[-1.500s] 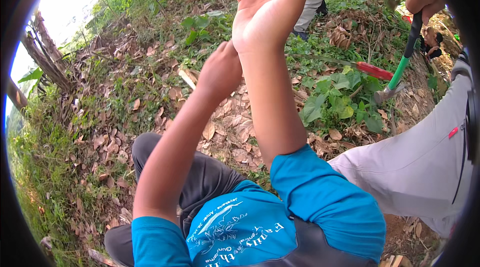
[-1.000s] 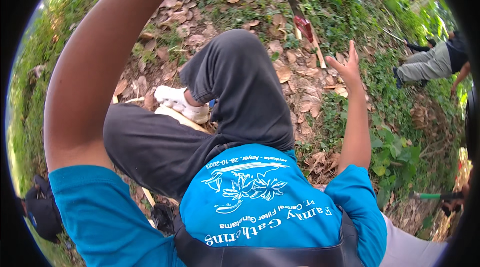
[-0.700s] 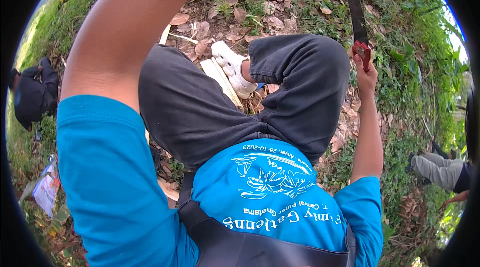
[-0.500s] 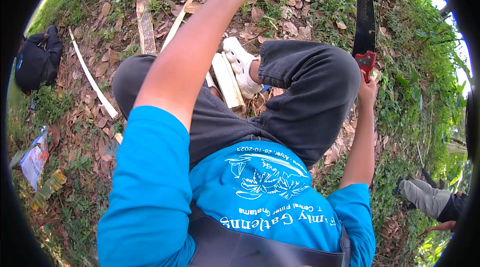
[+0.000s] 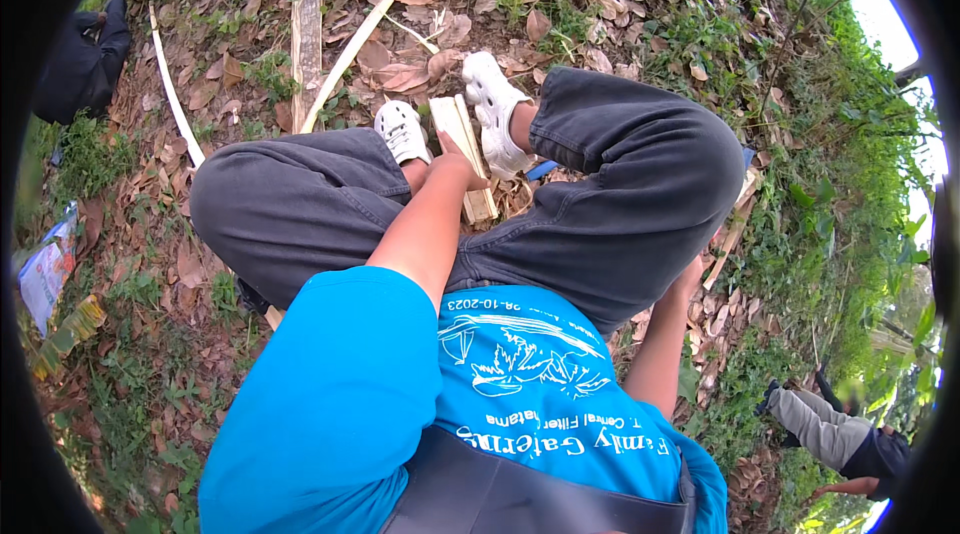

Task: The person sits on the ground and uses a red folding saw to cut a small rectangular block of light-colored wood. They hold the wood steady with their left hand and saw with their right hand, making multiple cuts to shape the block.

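Between my white clogs (image 5: 497,114) lies a pale split piece of wood (image 5: 482,206), made of lengths side by side. My left hand (image 5: 460,170) reaches down between my legs and is closed around its near half. Out to the right, my right hand (image 5: 688,280) is low beside my bent knee. The leg hides its fingers, and whatever they may hold is out of sight. No part of the saw shows now.
A rough plank (image 5: 308,24) and a pale wood strip (image 5: 350,54) lie ahead on leaf litter. A long curved strip (image 5: 175,94) and a plastic bag (image 5: 48,269) are at left. More wood (image 5: 735,234) lies past my right knee. Another person (image 5: 830,424) is at far right.
My left hand has come down from the upper middle onto the wood between my feet. My right hand, earlier holding a red-handled saw upright, has dropped behind my knee; the saw has left view.
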Tool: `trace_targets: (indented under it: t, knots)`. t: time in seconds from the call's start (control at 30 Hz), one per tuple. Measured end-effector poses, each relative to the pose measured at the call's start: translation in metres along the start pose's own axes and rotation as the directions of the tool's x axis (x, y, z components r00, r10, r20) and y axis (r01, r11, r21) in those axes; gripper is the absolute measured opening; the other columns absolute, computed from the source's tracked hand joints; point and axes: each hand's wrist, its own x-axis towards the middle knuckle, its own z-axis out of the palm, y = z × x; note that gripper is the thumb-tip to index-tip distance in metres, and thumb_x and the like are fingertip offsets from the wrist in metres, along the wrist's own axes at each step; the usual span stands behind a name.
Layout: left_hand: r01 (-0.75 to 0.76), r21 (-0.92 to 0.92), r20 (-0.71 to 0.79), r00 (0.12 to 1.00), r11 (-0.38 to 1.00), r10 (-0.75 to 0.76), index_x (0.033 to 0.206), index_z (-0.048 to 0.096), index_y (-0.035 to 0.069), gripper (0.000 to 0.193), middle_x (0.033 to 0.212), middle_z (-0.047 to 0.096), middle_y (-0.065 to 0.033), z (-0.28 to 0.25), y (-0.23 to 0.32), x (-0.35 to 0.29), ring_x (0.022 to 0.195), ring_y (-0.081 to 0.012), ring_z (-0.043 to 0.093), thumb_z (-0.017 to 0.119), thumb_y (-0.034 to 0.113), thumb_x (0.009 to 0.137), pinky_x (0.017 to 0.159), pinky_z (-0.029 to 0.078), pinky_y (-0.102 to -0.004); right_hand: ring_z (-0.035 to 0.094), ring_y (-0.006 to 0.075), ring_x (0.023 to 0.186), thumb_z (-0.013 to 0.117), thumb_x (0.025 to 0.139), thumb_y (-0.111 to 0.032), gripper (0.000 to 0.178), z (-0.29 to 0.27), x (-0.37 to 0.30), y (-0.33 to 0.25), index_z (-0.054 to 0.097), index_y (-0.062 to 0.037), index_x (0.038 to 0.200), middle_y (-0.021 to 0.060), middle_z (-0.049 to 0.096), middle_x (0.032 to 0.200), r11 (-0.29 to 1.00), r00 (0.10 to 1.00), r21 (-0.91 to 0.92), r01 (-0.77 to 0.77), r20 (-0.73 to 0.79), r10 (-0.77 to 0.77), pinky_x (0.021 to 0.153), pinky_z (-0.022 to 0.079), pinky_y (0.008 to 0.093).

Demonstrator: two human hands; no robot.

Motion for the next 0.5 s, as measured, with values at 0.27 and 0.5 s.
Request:
trace_targets:
  t: [0.27, 0.5]
  knots:
    - [0.027, -0.091, -0.075, 0.997, 0.996, -0.034, 0.151, -0.03, -0.014, 0.16, 0.152, 0.046, -0.0351, -0.018, 0.042, -0.035, 0.131, -0.037, 0.061, 0.078, 0.076, 0.075, 0.103, 0.054, -0.0385, 0.06, 0.0166, 0.099, 0.061, 0.105, -0.02, 0.031, -0.052, -0.027, -0.127, 0.063, 0.002, 0.127, 0.0074, 0.066, 0.11, 0.909, 0.971, 0.342, 0.238, -0.067, -0.229, 0.092, 0.05, 0.0354]
    - [0.062, -0.145, -0.217, 0.972, 0.988, -0.092, 0.149, -0.033, -0.013, 0.154, 0.143, 0.049, -0.0357, 0.009, 0.041, 0.009, 0.122, -0.0362, 0.063, 0.088, 0.047, 0.076, 0.1, 0.056, -0.04, 0.06, 0.0227, 0.106, 0.054, 0.109, -0.02, 0.036, 0.02, -0.049, -0.187, 0.058, 0.0067, 0.132, 0.0117, 0.066, 0.113, 0.736, 0.79, 0.395, 0.55, 0.04, -0.612, 0.103, 0.049, 0.0401]
